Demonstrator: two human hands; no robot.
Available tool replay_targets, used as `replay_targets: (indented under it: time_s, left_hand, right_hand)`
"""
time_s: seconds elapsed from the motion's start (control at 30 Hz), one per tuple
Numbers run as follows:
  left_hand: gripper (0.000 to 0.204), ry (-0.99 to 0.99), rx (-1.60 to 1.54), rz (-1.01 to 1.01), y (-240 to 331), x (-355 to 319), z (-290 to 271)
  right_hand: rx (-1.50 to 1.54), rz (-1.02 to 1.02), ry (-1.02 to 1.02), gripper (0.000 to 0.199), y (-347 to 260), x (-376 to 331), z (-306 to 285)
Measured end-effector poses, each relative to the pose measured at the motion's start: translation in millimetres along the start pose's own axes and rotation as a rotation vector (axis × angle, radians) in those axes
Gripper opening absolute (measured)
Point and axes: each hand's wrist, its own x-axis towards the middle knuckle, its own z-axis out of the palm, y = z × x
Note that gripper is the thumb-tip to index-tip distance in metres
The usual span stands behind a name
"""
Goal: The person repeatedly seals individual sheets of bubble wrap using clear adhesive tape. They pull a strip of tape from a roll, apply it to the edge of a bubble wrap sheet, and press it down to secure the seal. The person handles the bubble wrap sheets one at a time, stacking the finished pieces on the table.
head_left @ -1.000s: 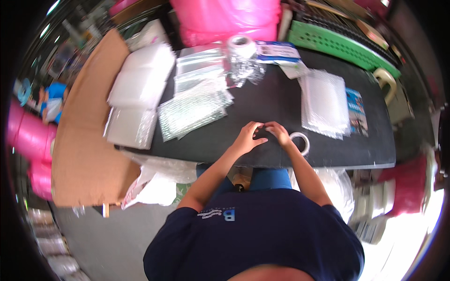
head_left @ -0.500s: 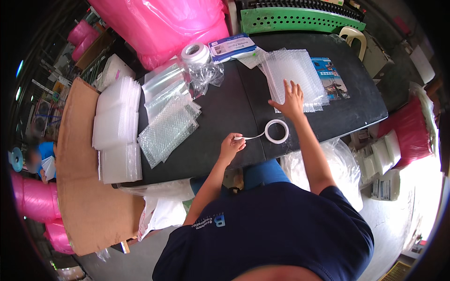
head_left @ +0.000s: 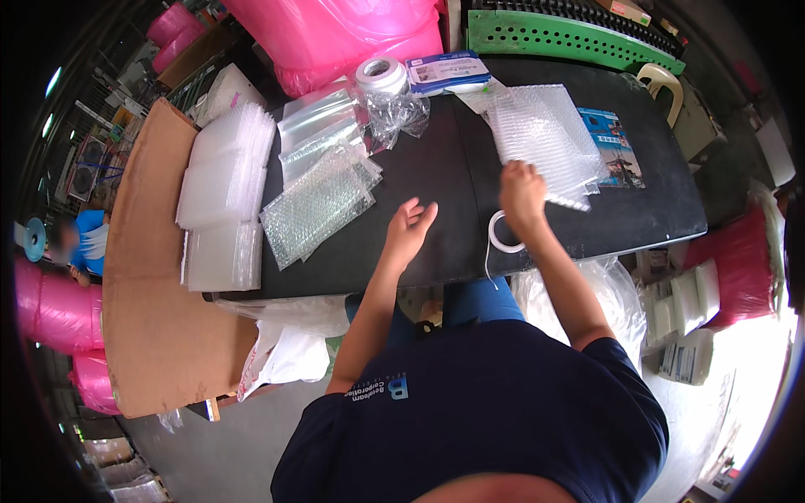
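Observation:
A stack of clear bubble wrap sheets (head_left: 545,134) lies on the right half of the black table. My right hand (head_left: 521,194) is closed on the near left corner of this stack; its fingertips are partly hidden. Below my right wrist a roll of white tape (head_left: 493,232) lies flat, part of it covered by my forearm. The tape's loose end droops over the table's front edge. My left hand (head_left: 408,235) hovers over the middle of the table, fingers apart and nothing in it. Several bubble wrap pouches (head_left: 314,214) lie to its left.
Neat stacks of whitish pouches (head_left: 222,193) stand at the table's left edge, beside a brown board (head_left: 159,277). Farther back are a wide tape roll (head_left: 380,74), blue-and-white packs (head_left: 449,71) and a large pink roll (head_left: 344,38). A person (head_left: 88,243) is at far left.
My left hand has let go of the tape end, which now hangs down. My right hand has drawn nearer and closed on the bubble wrap's corner. The view has shifted slightly.

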Motion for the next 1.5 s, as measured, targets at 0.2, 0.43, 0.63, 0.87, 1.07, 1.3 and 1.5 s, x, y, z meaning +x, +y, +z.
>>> replay_targets:
  time_s: [0.2, 0.43, 0.63, 0.87, 1.07, 1.3, 1.5]
  left_hand:
    - [0.039, -0.485, -0.848, -0.481, -44, 59, 49]
    - [0.019, -0.189, -0.628, -0.126, -39, 58, 67]
    - [0.016, -0.095, 0.148, 0.234, -10, 42, 64]
    - [0.021, 0.414, 0.575, 0.552, 15, 26, 2]
    - [0.025, 0.288, 0.28, 0.41, -19, 27, -30]
    - [0.017, 0.3, 0.234, 0.349, -34, 0, -7]
    - [0.017, 0.354, -0.214, 0.067, -61, -2, -19]
  right_hand:
    - [0.629, -0.217, -0.282, 0.015, -65, -42, 7]
    - [1.095, 0.773, 0.0, 0.045, 58, -62, 62]
    - [1.589, 0.731, -0.123, 0.044, 65, -35, 13]
    - [1.613, 0.753, -0.156, 0.047, 80, 13, 27]
    - [1.288, 0.524, -0.564, 0.066, 49, 12, 42]
    - [2.084, 0.742, -0.236, 0.06, -7, -41, 21]
    - [1.906, 0.821, -0.118, 0.035, 12, -28, 39]
